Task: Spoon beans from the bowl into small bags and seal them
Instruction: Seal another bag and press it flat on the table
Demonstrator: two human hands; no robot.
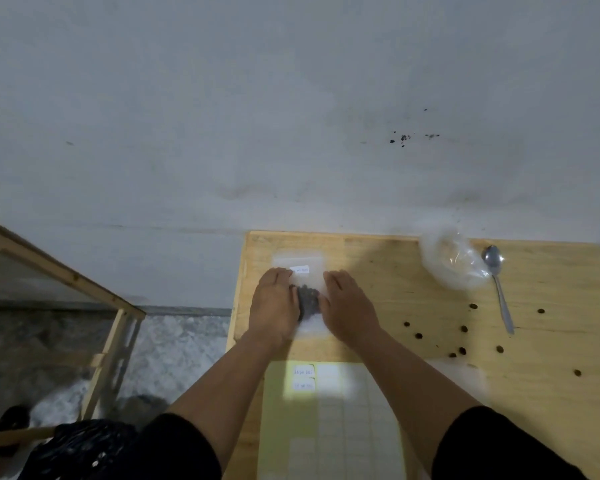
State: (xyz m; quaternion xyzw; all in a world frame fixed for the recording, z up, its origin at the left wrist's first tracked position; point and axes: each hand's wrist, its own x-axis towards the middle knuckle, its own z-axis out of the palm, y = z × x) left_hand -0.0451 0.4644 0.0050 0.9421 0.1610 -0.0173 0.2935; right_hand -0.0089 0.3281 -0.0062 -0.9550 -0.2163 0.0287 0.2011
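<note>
A wall (291, 98) fills the far view behind a wooden table (551, 410). A label sheet (354, 427) lies at its near edge. The left hand (274, 306) and right hand (349, 306), fingers straight, press flat on a clear bag (298, 263) holding beans (308, 299). Far right sit a bowl (452, 261) and spoon (497, 285), with loose beans (463, 349) scattered nearer.

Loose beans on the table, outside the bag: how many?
9 loose beans, all right of the right hand: two near the spoon handle, seven scattered nearer the person. Blur may hide others.
</note>
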